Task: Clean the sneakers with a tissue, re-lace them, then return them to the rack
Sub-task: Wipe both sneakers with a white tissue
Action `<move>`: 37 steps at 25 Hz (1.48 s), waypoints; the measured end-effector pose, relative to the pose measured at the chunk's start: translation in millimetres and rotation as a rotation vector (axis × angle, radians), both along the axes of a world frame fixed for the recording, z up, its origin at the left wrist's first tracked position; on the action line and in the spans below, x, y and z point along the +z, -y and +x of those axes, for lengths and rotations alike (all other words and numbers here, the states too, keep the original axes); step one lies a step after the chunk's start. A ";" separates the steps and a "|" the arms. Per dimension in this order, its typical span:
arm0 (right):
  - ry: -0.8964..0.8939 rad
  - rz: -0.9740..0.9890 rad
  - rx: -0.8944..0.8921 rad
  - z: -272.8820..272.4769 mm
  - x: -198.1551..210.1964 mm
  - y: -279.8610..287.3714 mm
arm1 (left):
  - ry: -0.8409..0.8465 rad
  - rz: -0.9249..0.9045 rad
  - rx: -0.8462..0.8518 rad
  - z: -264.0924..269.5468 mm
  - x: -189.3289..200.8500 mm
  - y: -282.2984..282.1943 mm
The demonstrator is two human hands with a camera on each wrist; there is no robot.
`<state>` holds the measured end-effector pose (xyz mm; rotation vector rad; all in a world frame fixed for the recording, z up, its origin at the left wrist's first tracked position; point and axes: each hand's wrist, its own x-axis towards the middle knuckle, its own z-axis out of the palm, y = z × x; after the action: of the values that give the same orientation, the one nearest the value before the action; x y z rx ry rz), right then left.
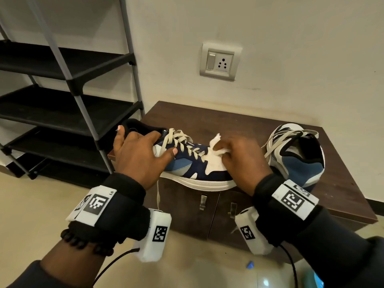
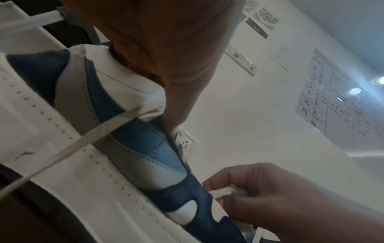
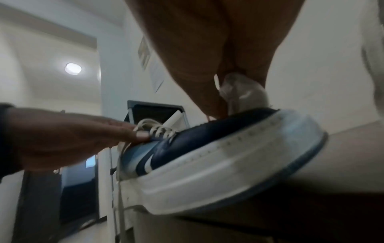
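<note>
A navy, blue and white sneaker (image 1: 187,163) lies on its sole on the low brown cabinet (image 1: 239,125), toe to the right. My left hand (image 1: 141,150) grips its heel and collar, thumb on the white side panel. My right hand (image 1: 239,156) pinches a crumpled white tissue (image 1: 216,150) and presses it on the toe. Seen from the right wrist, the tissue (image 3: 241,88) sits on the navy toe (image 3: 218,139). The left wrist view shows the sneaker's side (image 2: 135,144) and a loose lace (image 2: 83,141). A second sneaker (image 1: 299,150) stands at the right, laces loose.
A black and grey shoe rack (image 1: 68,96) with bare shelves stands left of the cabinet. A wall socket (image 1: 220,61) is above the cabinet. One lace end (image 1: 158,194) hangs over the cabinet's front edge by its door handles (image 1: 203,201).
</note>
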<state>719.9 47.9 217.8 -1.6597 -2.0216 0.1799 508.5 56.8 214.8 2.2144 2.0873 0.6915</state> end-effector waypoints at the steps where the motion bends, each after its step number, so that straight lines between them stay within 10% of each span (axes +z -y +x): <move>1: 0.001 -0.021 0.049 -0.2 -0.9 1.3 | 0.004 -0.009 -0.008 0.2 0.6 -0.1; 11: -0.357 0.157 0.261 -26.9 -4.6 4.3 | 0.047 0.016 -0.056 -2.4 -3.3 -0.1; 17: 0.259 0.279 0.453 -29.4 -8.0 2.9 | 0.072 0.048 -0.054 -4.1 -6.4 -2.8; 27: 0.303 0.315 0.525 -26.0 -24.9 11.4 | -0.040 0.062 -0.091 -7.0 2.2 2.1; 33: 0.225 0.478 0.097 -6.5 -17.3 23.6 | 0.005 0.099 0.026 -8.0 5.0 0.6; 37: -0.002 0.620 -0.017 0.7 -0.7 16.3 | 0.426 0.085 0.064 -5.2 19.8 5.2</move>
<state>720.6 31.6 217.1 -1.2725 -1.8053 -0.4129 503.2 51.6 234.6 1.8319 1.9448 1.1572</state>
